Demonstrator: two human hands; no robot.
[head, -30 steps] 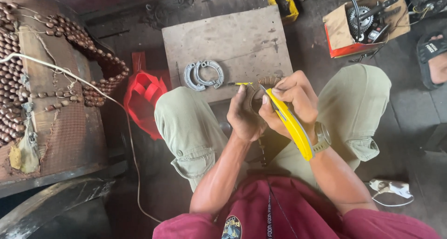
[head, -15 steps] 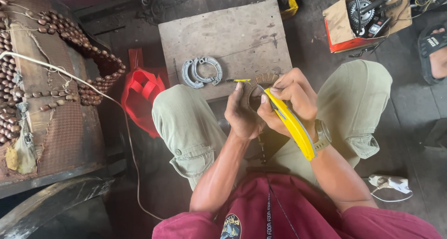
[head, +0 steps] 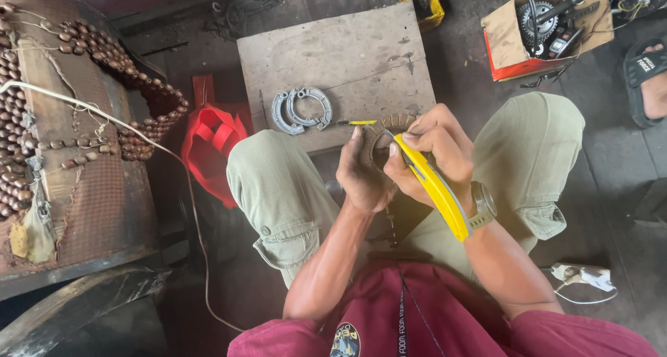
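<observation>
A curved brown brake shoe (head: 386, 130) is held above the lap, between the knees, by both hands. It is clasped by the left hand (head: 363, 173), whose fingers are curled shut around its left side so that only its ribbed upper arc is seen above them. A yellow-handled tool (head: 432, 184) is gripped by the right hand (head: 436, 154); its fingers are closed over the handle near the front, and the fingertips (head: 410, 139) are pressed just beside the shoe's right end. The yellow tip is seen pointing left past the shoe, over the edge of a wooden board (head: 347, 58), on which a pair of grey brake shoes (head: 300, 109) is laid
</observation>
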